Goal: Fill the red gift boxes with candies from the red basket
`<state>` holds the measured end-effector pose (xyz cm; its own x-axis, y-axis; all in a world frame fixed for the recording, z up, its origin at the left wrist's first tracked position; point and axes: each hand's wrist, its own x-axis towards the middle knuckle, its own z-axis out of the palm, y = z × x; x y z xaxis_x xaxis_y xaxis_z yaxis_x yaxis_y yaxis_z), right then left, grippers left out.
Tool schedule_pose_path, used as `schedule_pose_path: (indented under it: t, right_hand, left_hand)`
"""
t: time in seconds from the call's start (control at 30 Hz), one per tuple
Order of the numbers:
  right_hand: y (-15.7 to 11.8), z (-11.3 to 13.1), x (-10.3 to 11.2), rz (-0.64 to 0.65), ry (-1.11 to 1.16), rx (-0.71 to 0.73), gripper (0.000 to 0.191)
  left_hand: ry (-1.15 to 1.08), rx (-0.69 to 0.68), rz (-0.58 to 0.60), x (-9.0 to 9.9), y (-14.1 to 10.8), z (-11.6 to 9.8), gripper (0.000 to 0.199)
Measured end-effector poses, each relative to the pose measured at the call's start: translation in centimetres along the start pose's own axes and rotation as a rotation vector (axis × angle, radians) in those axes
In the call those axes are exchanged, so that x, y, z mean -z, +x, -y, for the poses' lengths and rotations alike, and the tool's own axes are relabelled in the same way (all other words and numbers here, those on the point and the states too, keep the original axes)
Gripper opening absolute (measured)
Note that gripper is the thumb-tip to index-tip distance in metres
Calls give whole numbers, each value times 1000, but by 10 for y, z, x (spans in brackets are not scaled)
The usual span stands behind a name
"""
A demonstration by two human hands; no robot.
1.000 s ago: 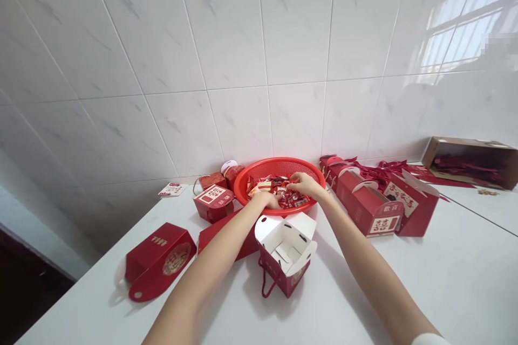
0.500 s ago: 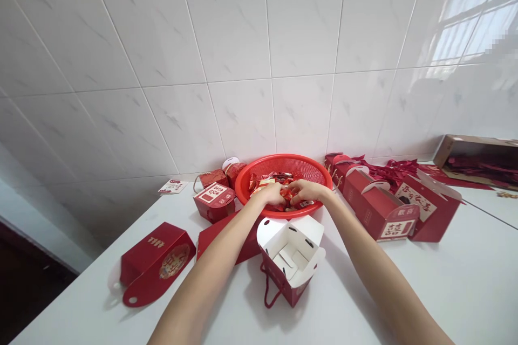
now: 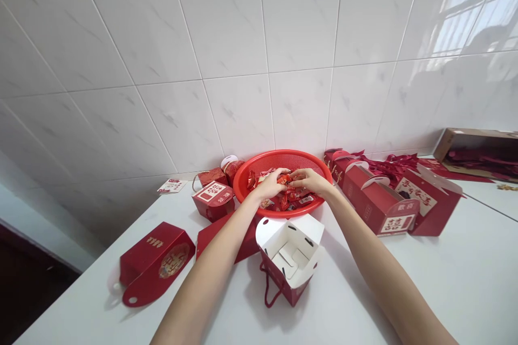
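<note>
A red plastic basket [image 3: 279, 159] stands against the tiled wall with many small wrapped candies [image 3: 289, 199] in it. Both my hands are over the pile, fingertips facing each other. My left hand [image 3: 272, 185] curls around some red-wrapped candies at the left of the pile. From the other side, my right hand [image 3: 311, 181] curls in on candies too; its fingertips are partly hidden among the wrappers. Directly in front of the basket, an open red gift box [image 3: 290, 259] with a white inside and a red cord handle stands upright, nothing in it.
Closed red gift boxes [image 3: 213, 199] stand left of the basket, and more boxes [image 3: 376, 199] stand at the right. A folded red box [image 3: 157, 259] lies front left. Behind the right boxes are red ribbons [image 3: 394, 167] and a cardboard box [image 3: 481, 153]. A card [image 3: 172, 186] lies near the wall.
Both hands have risen slightly out of the candy pile, drawing closer together with candies between the fingers. The open gift box stays in place. The view has tilted a little.
</note>
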<state>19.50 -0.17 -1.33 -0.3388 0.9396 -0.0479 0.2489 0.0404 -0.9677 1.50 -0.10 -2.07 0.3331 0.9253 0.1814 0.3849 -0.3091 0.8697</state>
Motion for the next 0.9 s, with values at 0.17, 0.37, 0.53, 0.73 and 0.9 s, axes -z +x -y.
schedule_pose_path:
  t: [0.17, 0.37, 0.53, 0.73, 0.9]
  right_hand:
    - [1, -2, -1, -6, 14, -31, 32]
    - [-1, -2, -3, -13, 45, -42, 29]
    - [-1, -3, -2, 0, 101, -51, 39]
    - [-2, -2, 2, 93, 210, -59, 64]
    - [-4, 1, 1, 79, 240, 10, 36]
  left_hand:
    - [12, -14, -90, 0, 1, -2, 63]
    - [-3, 46, -140, 0, 1, -2, 60]
    - [-40, 37, -143, 1, -2, -7, 63]
    - [-45, 25, -131, 2, -2, -5, 59]
    - [8, -27, -74, 3, -1, -4, 53]
